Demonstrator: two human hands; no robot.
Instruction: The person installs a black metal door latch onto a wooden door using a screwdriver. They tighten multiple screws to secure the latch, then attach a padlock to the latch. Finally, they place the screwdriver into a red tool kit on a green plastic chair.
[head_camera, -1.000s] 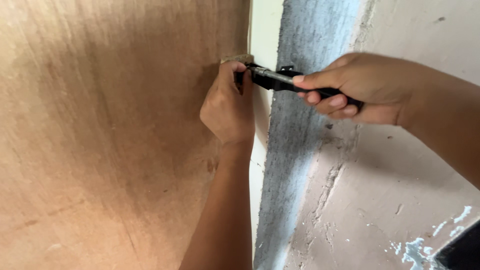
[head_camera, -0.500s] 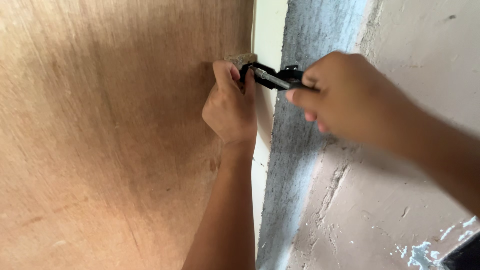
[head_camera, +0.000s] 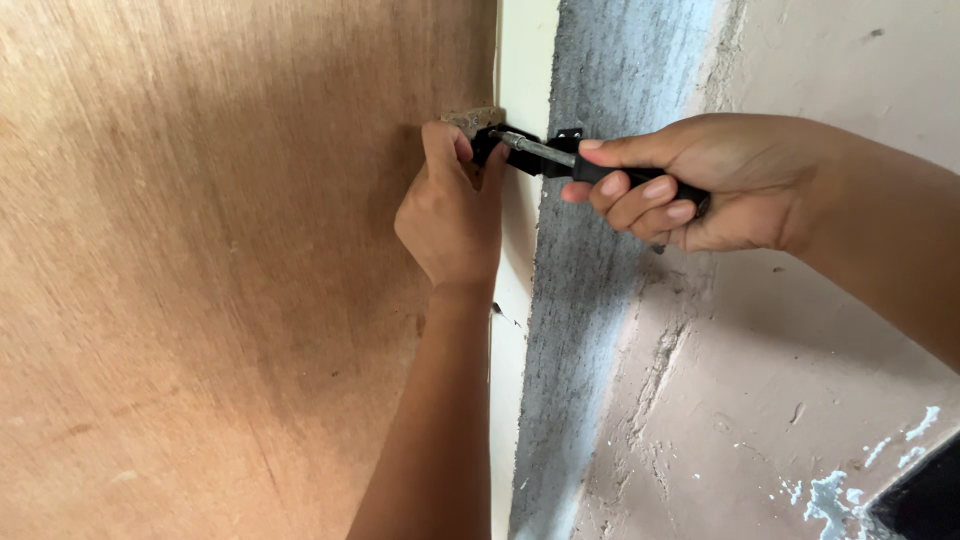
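The right hand (head_camera: 700, 185) is wrapping its fingers around the black handle of a screwdriver with a thin silver metal shaft (head_camera: 570, 160), thumb lying along the top, and is holding the tool nearly level so that the tip is pointing left toward the edge of a large brown plywood panel (head_camera: 220, 270). The left hand (head_camera: 452, 210) is reaching up from below with its fingers curled shut, pinching at a small black metal fitting (head_camera: 488, 142) where the screwdriver's tip is meeting the panel's edge; what exactly sits between those fingertips is too hidden to tell. A small pale wooden block (head_camera: 470, 117) is sitting just above the left hand's thumb, against the panel. Just right of the panel a cream-painted strip (head_camera: 525, 60) is running upright, and beside it a rough grey cement band (head_camera: 600, 300) is giving way to a pinkish plastered wall (head_camera: 760, 400) with flaking white patches near the lower right corner.
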